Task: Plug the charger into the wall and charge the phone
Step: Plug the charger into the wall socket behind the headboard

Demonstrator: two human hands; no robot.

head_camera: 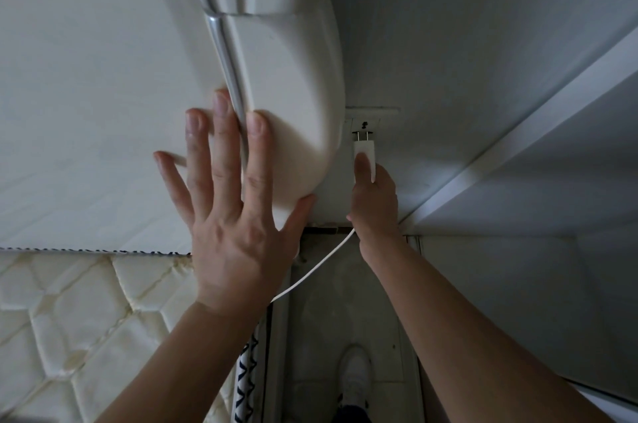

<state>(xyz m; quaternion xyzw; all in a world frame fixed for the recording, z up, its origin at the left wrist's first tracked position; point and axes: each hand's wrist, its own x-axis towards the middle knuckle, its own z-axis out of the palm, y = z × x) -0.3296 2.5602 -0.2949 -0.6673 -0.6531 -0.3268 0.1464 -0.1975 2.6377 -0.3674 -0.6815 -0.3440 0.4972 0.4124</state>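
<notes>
Nearest the camera, at the bottom edge, a white shoe (355,377) stands on the pale floor (317,319) in the narrow gap between a quilted mattress (69,319) and a white cabinet side (518,284). A white cable (317,267) runs up from behind the left wrist across that gap to the right hand. The left hand (234,215) is spread wide open, fingers splayed, and holds nothing; its palm and fingertips press flat against the rounded white end of the headboard (293,84). Farther in, the right hand (374,201) is closed around a white charger (364,153), thumb lying along its top face. The charger's two metal prongs point at the wall socket (366,124) and sit right at its slots, still visible and not pushed home. No phone appears.
</notes>
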